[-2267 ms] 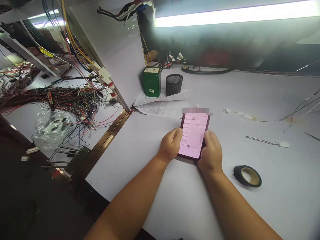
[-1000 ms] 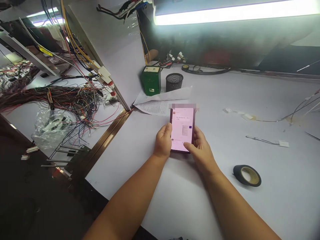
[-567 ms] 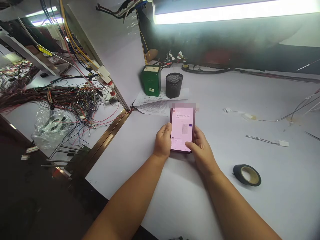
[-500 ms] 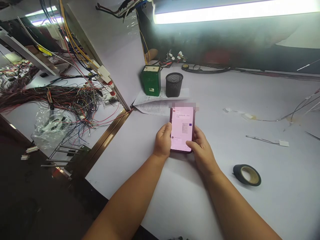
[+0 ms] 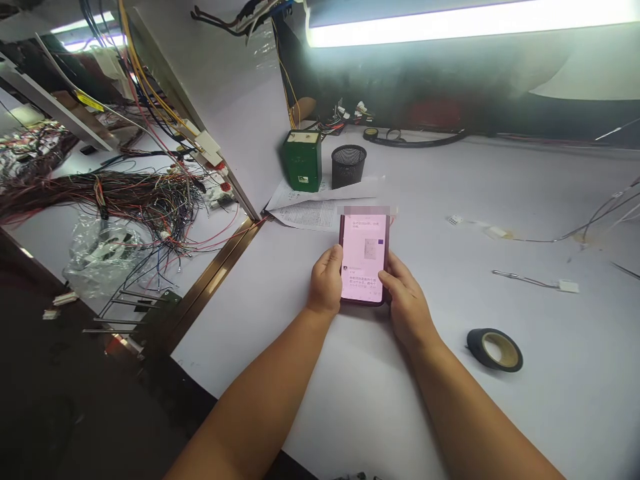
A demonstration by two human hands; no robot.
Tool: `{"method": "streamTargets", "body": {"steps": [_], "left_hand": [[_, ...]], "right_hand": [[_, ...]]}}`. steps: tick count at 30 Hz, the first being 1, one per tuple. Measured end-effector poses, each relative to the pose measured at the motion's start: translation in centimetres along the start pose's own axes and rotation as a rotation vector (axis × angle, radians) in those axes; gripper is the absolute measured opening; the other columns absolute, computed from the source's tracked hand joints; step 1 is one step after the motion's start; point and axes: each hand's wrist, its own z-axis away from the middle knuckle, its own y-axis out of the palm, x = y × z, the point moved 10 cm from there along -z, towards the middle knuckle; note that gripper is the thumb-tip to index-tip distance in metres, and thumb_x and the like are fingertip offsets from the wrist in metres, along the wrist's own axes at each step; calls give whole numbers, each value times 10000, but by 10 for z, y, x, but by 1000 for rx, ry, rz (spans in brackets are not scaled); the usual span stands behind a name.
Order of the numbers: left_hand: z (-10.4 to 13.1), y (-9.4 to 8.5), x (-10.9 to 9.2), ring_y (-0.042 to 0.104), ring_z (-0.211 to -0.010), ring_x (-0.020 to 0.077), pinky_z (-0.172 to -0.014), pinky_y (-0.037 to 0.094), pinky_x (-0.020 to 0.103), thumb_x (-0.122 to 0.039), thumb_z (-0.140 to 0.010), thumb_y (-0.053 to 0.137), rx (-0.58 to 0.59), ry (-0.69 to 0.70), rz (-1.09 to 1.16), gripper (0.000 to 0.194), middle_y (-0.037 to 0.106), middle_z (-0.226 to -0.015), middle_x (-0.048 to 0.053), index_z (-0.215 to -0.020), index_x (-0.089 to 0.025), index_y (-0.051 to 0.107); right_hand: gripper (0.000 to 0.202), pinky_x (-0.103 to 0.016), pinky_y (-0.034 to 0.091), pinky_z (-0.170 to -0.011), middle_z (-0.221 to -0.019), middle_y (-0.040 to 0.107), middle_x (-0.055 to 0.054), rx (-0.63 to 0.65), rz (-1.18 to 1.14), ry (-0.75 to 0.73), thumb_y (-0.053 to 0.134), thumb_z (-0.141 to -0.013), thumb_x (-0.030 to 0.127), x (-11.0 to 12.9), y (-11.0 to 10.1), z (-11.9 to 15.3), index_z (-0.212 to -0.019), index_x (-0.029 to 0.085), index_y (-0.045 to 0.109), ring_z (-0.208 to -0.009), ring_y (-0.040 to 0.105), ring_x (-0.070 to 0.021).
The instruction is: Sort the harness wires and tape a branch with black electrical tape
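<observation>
A smartphone (image 5: pixel 364 260) in a dark case is held upright over the white table, its pinkish lit screen facing me. My left hand (image 5: pixel 326 280) grips its left edge, the thumb resting along the side. On the opposite edge my right hand (image 5: pixel 406 300) is closed around the phone, with the thumb at the lower right of the screen. Messages and a small picture show on the display; a blurred strip covers its top. The fingers behind the phone are mostly hidden.
Printed papers (image 5: pixel 305 212) lie beyond the phone, near a green box (image 5: pixel 303 161) and a black mesh cup (image 5: pixel 348 165). To the right are a roll of black tape (image 5: pixel 495 350) and a short cable with a white connector (image 5: pixel 568 287). Bundled wires (image 5: pixel 125 193) cover the left surface.
The messages on the phone screen have shifted upward, with new text at the bottom. My right thumb has moved slightly up towards the screen's right edge. My left hand keeps its hold.
</observation>
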Motion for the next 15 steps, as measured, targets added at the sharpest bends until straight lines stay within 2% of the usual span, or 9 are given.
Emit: {"method": "streamTargets", "body": {"steps": [7, 12, 15], "left_hand": [[-1, -1, 3, 662, -750, 187, -672, 517, 284, -517, -870, 516, 5, -1, 2, 396, 694, -826, 59, -913, -147, 651], [0, 0, 1, 664, -787, 197, -684, 520, 285, -510, -872, 519, 13, 7, 12, 389, 696, -824, 66, -885, -143, 649], [-1, 1, 1, 666, -801, 202, -704, 522, 295, -510, -874, 515, 23, 3, 12, 394, 702, -846, 71, -906, -143, 654]], "right_hand": [[477, -446, 350, -1080, -1374, 519, 30, -6, 0, -11, 539, -860, 291, -2, -1, 0, -1333, 331, 502, -1278, 453, -239], [511, -454, 302, -1109, -1396, 497, 27, 17, 7, -23, 517, -872, 260, -2, 1, -1, -1375, 318, 451, -1293, 434, -232], [522, -447, 315, -1105, -1393, 499, 22, 30, 6, -32, 523, -868, 242, -1, 2, -1, -1380, 313, 444, -1285, 443, -231]]}}
